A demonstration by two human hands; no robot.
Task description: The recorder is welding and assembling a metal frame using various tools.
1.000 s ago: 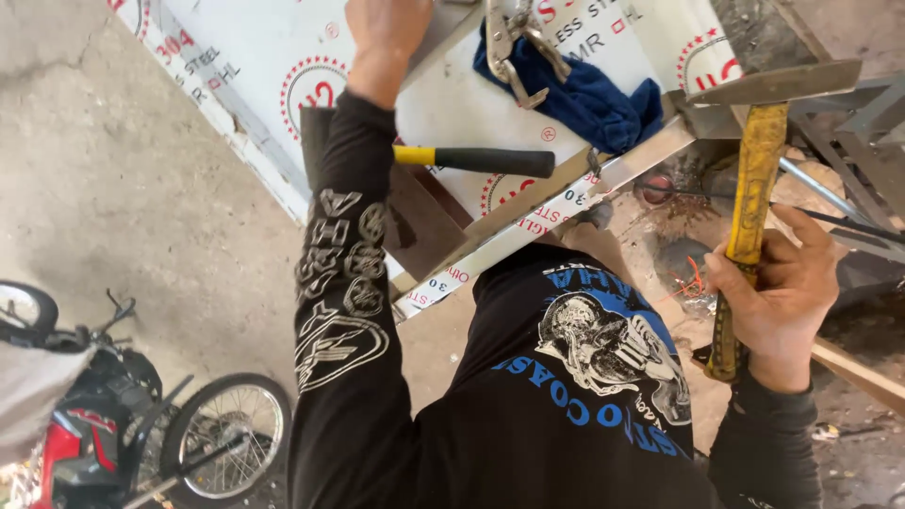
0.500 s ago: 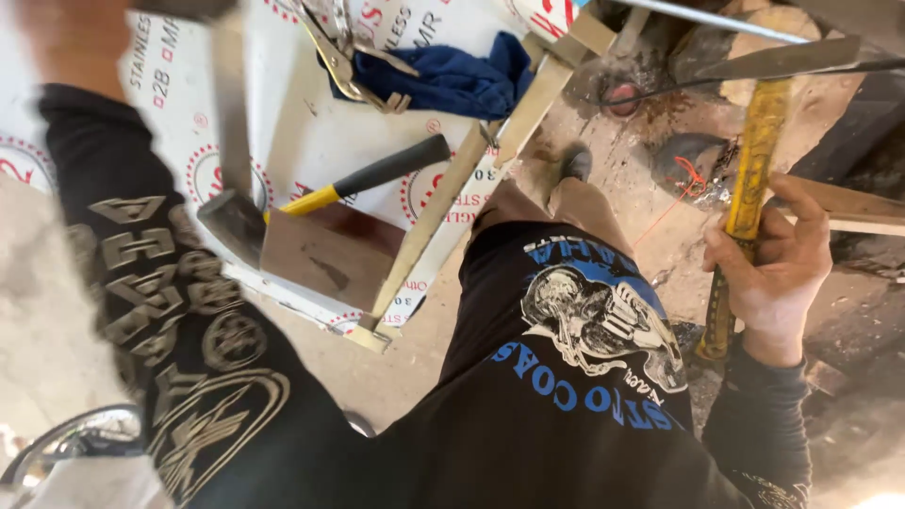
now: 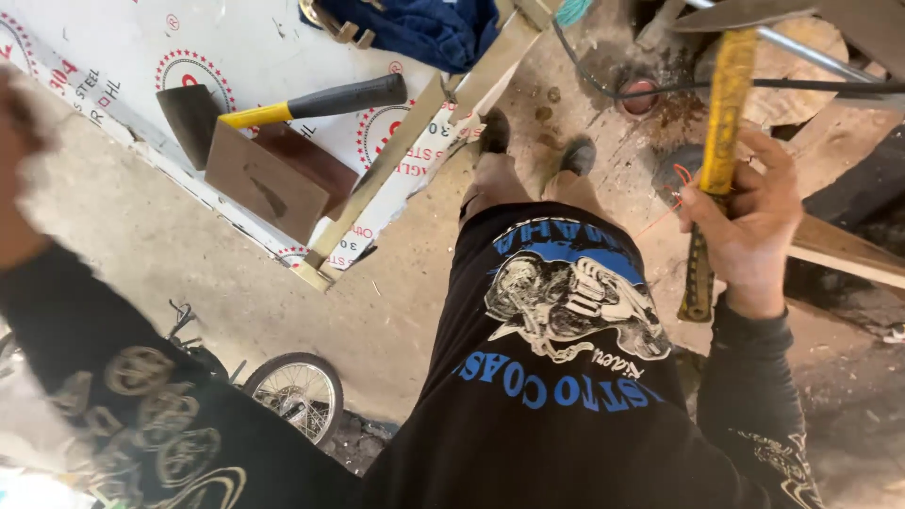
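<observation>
My right hand (image 3: 749,226) is closed around the yellow handle of a long hammer-like tool (image 3: 721,141). It stands upright, with its flat metal head near the top edge. My left hand (image 3: 17,141) is raised at the far left edge and blurred; nothing shows in it. Its black patterned sleeve (image 3: 141,405) fills the lower left. On the white sheet (image 3: 113,47) lie a hammer with a yellow and black handle (image 3: 311,102), a brown block (image 3: 269,179) and a blue cloth (image 3: 424,28). My shoes (image 3: 495,132) stand on the concrete.
A pale metal bar (image 3: 415,141) runs diagonally along the sheet's edge. A bicycle wheel (image 3: 302,391) sits at lower left. Wooden planks (image 3: 839,254), a thin rod (image 3: 801,87) and rubble lie to the right. A red ring (image 3: 639,97) is on the floor.
My left hand has come off the white sheet and swung to the far left of the view. The right hand keeps its grip on the yellow-handled tool. The view has tilted down.
</observation>
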